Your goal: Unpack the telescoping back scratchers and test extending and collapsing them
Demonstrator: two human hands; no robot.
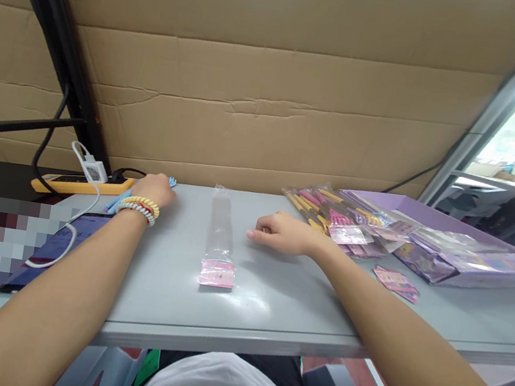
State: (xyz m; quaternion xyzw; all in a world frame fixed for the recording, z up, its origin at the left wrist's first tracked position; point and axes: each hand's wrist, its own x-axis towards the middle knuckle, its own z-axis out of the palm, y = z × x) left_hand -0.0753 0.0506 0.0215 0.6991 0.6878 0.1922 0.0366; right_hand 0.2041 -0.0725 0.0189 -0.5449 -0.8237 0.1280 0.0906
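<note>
My left hand (156, 191) is at the back left of the table, closed around a blue stick-like thing (117, 202). A ridged blue end shows past its fingers, and the rest is hidden under the hand. My right hand (278, 231) rests on the table with its fingers curled in and its thumb out; I see nothing in it. Between the two hands lies a long clear plastic bag (221, 229) with a pink card header at its near end. It lies flat, and neither hand touches it.
Bagged items with coloured, pronged ends (332, 214) are piled at the back right. Beside them stands a purple box (464, 266), with pink cards (396, 283) in front. At left are a yellow power strip (115, 188), a white cable and a tablet (56, 247). Cardboard (274, 79) backs the table.
</note>
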